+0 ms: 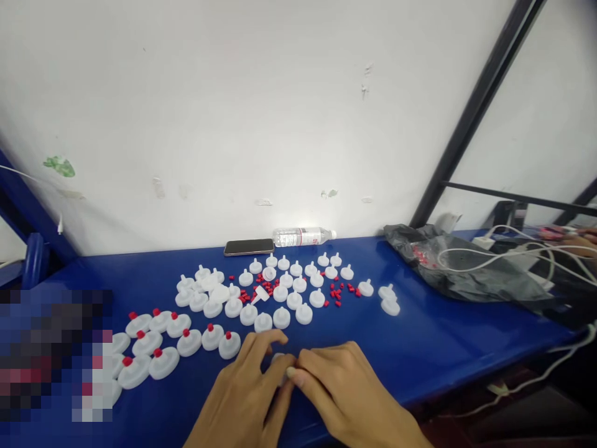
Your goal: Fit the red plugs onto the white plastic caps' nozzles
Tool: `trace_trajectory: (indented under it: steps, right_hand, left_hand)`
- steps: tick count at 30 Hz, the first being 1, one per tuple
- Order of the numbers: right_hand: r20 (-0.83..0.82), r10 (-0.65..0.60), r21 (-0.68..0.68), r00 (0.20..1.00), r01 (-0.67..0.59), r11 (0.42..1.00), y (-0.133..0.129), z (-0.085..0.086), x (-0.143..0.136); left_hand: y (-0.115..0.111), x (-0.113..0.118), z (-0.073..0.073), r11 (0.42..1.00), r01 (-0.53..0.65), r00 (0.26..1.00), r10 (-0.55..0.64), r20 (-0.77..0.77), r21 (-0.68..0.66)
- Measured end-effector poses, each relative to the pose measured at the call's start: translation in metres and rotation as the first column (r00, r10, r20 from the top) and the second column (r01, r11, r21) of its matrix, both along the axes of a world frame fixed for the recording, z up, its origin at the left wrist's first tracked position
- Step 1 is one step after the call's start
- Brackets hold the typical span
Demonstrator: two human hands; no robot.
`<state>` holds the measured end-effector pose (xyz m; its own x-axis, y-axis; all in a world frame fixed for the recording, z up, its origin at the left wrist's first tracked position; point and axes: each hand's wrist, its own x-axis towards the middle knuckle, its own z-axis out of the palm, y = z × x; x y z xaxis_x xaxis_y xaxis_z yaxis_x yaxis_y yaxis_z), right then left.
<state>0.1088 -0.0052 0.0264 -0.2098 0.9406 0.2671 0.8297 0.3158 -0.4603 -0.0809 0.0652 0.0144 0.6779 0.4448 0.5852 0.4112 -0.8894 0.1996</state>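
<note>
Risk of misalignment: the left hand (245, 382) and right hand (352, 392) meet fingertip to fingertip over a small part, so uneven pressure could tilt or eject it. Risk of disturbance: white spouted discs (282, 318) stand just beyond the left fingers, and a forward slip would likely topple them or scatter the loose red caps (338, 303) across the bench (429, 336). Position: the worked white disc (278, 358) lies between the hands, mostly hidden, its visible portion enclosed by the left fingers. The right fingers are bunched narrow against it; whether they grip a red cap cannot be determined.
</note>
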Motion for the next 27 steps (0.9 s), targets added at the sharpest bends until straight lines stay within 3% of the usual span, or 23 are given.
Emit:
trace_trajectory:
  steps: [3, 9, 14, 17, 20, 23, 27]
  right_hand:
    - [-0.041, -0.024, -0.021, 0.999, 0.023, 0.999, -0.002, -0.001, 0.001]
    - [-0.090, -0.036, -0.057, 0.995, 0.031, 0.998, -0.001, 0.001, 0.003]
    - [-0.083, -0.066, -0.020, 0.994, 0.064, 0.998, 0.001, 0.000, 0.003]
    - [-0.139, -0.156, 0.035, 0.978, 0.162, 0.986, 0.002, -0.002, 0.003]
    - [-0.211, -0.289, 0.140, 0.934, 0.322, 0.936, 0.003, -0.003, 0.004]
    - [-0.132, -0.335, 0.214, 0.933, 0.357, 0.909, 0.005, -0.004, 0.004]
    - [0.090, -0.316, 0.158, 0.945, 0.299, 0.941, 0.010, -0.008, 0.004]
  left_hand:
    - [0.001, 0.000, 0.000, 0.998, -0.052, 0.998, 0.051, 0.034, 0.032]
    - [0.004, 0.002, -0.002, 0.999, -0.023, 0.999, 0.022, 0.032, 0.041]
    - [0.011, -0.002, -0.010, 0.980, -0.176, 0.984, 0.173, 0.041, 0.097]
    - [0.016, -0.009, -0.016, 0.936, -0.318, 0.948, 0.314, 0.048, 0.149]
    - [0.018, -0.015, -0.021, 0.910, -0.370, 0.927, 0.376, 0.001, 0.186]
    - [0.019, -0.018, -0.023, 0.906, -0.377, 0.919, 0.391, -0.040, 0.195]
    - [0.017, -0.017, -0.018, 0.907, -0.373, 0.920, 0.388, -0.045, 0.198]
